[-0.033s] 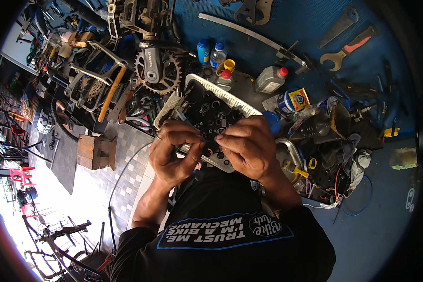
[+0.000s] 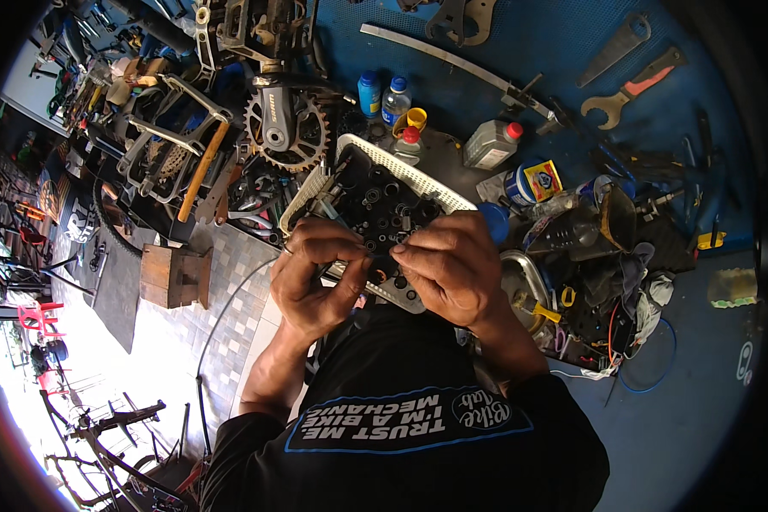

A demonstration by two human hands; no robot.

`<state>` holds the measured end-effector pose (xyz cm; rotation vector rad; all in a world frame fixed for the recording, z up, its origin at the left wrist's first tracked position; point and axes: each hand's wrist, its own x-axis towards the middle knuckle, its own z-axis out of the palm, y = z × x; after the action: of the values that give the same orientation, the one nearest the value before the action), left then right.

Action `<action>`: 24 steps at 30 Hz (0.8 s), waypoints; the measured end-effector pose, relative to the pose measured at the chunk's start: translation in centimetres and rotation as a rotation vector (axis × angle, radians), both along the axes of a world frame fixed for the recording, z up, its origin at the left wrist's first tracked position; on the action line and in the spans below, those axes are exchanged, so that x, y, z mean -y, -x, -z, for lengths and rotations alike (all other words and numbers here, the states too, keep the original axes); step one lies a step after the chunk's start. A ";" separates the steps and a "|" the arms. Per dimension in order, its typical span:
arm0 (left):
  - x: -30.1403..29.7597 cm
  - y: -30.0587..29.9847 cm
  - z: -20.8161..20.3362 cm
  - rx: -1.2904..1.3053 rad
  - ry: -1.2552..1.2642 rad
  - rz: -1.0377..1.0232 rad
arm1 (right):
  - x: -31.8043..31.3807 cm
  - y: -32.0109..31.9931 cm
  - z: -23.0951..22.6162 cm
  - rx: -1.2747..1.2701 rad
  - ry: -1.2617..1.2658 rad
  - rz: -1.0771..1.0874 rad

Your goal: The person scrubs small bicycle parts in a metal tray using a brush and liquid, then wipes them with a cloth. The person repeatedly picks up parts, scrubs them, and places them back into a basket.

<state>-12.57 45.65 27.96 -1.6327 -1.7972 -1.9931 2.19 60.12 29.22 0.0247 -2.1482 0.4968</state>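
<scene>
Both hands meet over a cream perforated plastic basket [image 2: 414,177] filled with small dark bike parts, rings and round pieces [image 2: 382,206]. My left hand [image 2: 314,275] is closed, thumb and forefinger bent toward each other near the basket's front. Close beside it, my right hand [image 2: 454,271] is closed too, its thumb and fingertips pinched. Whatever sits between the fingertips is too small and dark to name. Below them, a dark round piece with an orange patch [image 2: 380,275] shows between the hands. The hands cover part of the basket's near side.
Behind the basket stand a blue bottle [image 2: 369,94], a clear bottle [image 2: 395,101] and a grey bottle with red cap [image 2: 491,143]. A crankset with chainring [image 2: 287,130] hangs at the far left. Right of my hand lies a round metal dish [image 2: 514,266]; a wooden block [image 2: 175,276] stands left.
</scene>
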 end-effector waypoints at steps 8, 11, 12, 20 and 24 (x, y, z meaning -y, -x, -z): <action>-0.2 -0.1 -0.9 -0.071 0.102 -0.069 | -0.3 0.2 0.1 0.008 0.024 0.038; -0.2 0.2 -0.4 -0.175 0.079 -0.092 | -0.6 0.3 0.1 0.001 -0.051 0.045; -0.2 0.1 -0.3 -0.198 0.068 -0.093 | -0.6 0.2 0.1 0.000 -0.078 0.049; -0.2 0.3 1.0 -0.420 -0.059 -0.141 | -0.7 0.0 0.1 0.138 0.447 -0.059; -0.3 0.3 1.7 -0.426 -0.008 -0.110 | -1.0 0.2 1.3 0.221 1.208 -0.283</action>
<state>-12.87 45.93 26.30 -1.7450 -1.6707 -1.4635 2.00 61.12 27.95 -0.4149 -1.7230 1.9405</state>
